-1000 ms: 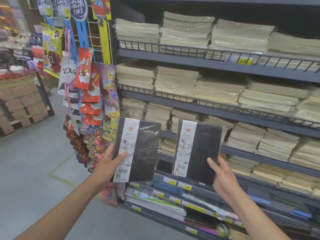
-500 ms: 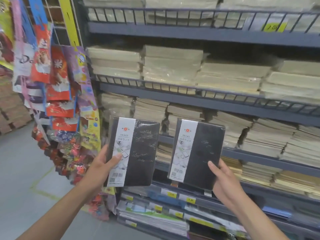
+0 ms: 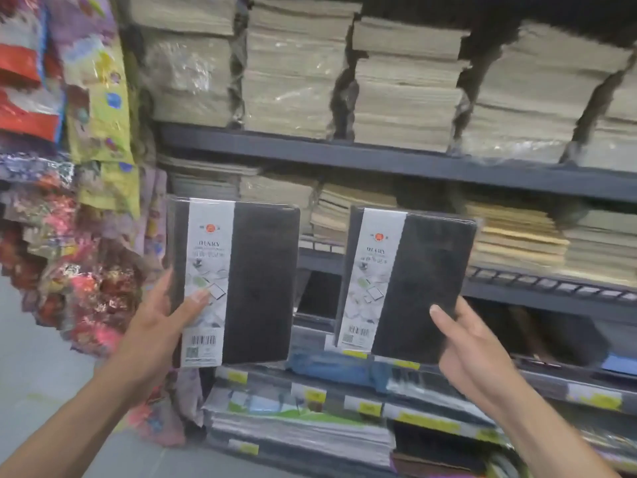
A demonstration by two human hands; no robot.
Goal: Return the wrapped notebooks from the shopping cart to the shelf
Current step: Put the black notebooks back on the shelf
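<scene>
Store aisle, shelf much closer than second ago. My left hand grips left notebook, right hand grips right notebook; both upright before shelf front edge. Behind, dark gap: probably their place.

Matt black notebooks in glossy clear plastic wrap with paper bands; grey metal shelf.

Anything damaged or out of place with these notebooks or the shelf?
Nothing stands out. The left notebook and right notebook sit upright in the left hand and right hand, both looking intact. Behind, paper stacks are ragged, none fallen. Blur hides fine damage.
</scene>
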